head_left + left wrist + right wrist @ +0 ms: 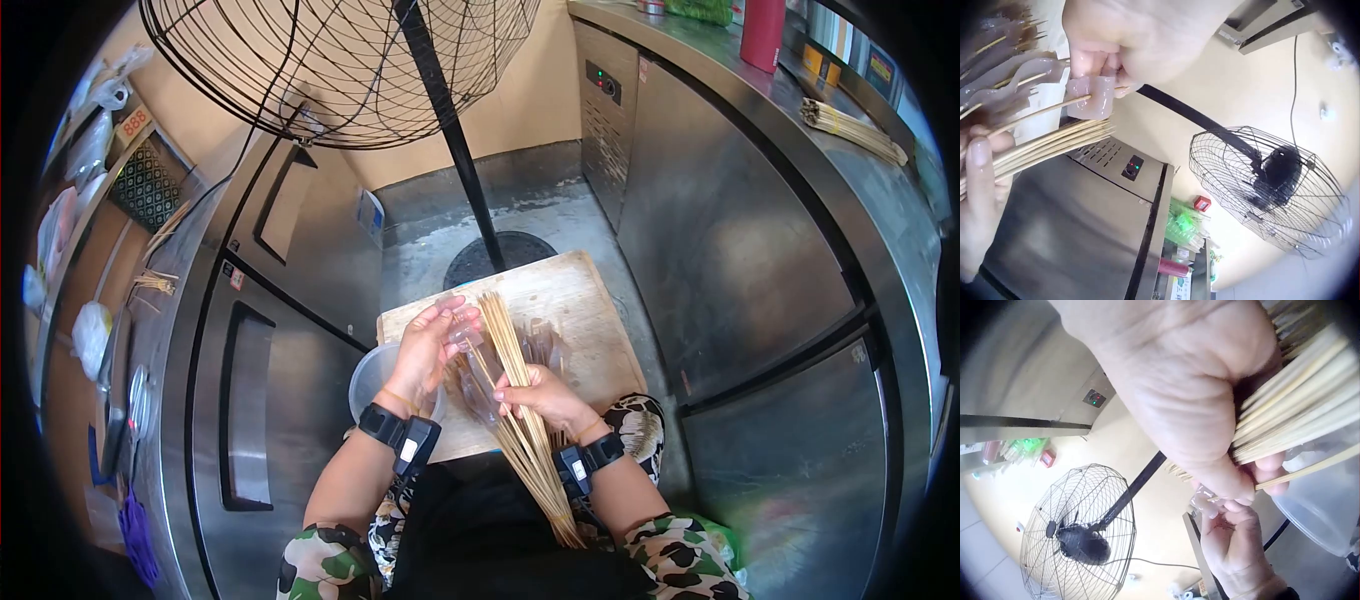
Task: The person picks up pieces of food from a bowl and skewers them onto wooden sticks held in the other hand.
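My left hand (425, 345) pinches a translucent, jelly-like slice (1090, 97) between thumb and fingers. The tip of a single bamboo skewer (1041, 115) runs into that slice. In the head view my right hand (545, 395) grips a thick bundle of bamboo skewers (510, 350), whose lower ends reach toward the lap. Its thumb and fingers also pinch the single skewer, as the right wrist view shows. Skewered translucent slices (545, 345) lie on the wooden board (600, 320) behind the hands, partly covered by the bundle.
A clear plastic tub (368, 380) stands at the board's left, partly behind the left forearm. Beyond the board rises a black fan pole (445, 130) on a round base (500, 255). Steel cabinets (740, 210) flank both sides. Another skewer bundle (855, 130) lies on the right counter.
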A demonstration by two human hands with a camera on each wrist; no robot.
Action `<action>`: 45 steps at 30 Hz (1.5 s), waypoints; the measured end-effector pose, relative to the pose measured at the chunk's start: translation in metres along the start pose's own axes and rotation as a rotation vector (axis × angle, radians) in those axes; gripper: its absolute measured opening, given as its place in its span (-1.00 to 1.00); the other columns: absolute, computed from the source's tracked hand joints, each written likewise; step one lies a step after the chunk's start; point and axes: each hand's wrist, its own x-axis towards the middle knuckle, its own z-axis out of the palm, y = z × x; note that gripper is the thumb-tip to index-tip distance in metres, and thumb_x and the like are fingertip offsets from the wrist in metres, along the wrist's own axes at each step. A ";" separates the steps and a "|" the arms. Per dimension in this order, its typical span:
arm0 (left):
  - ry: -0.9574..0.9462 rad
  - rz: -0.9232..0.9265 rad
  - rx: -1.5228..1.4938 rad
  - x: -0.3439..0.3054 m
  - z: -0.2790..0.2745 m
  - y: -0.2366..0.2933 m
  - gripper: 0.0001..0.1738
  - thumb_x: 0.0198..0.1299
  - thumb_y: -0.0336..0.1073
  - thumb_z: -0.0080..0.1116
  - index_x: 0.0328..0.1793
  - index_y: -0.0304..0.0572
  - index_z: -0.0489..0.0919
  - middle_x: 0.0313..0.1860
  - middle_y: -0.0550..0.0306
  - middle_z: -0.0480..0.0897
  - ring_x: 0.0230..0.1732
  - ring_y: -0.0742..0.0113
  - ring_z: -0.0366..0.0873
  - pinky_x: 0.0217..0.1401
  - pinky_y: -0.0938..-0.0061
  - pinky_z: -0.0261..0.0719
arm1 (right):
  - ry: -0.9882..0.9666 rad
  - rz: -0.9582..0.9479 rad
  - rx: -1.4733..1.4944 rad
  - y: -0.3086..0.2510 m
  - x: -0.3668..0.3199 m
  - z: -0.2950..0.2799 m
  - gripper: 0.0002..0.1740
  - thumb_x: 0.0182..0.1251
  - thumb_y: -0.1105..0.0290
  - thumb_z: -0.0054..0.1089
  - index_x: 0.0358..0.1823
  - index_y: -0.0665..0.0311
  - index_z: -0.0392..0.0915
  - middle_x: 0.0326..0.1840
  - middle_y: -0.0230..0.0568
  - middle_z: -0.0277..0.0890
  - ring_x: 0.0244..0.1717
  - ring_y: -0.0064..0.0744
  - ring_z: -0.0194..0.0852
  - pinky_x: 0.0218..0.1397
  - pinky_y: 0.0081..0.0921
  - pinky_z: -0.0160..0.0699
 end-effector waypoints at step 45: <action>-0.148 -0.082 1.559 -0.023 -0.125 -0.079 -0.70 -0.16 -0.39 0.21 -0.20 -0.11 0.63 -0.33 -0.02 0.62 -0.21 -0.03 0.56 -0.09 0.30 0.50 | 0.172 0.032 0.167 0.005 0.001 -0.003 -0.95 0.17 0.45 0.19 -0.37 0.24 0.50 -0.57 -0.40 0.46 -0.60 -0.63 0.39 -0.51 -0.69 0.39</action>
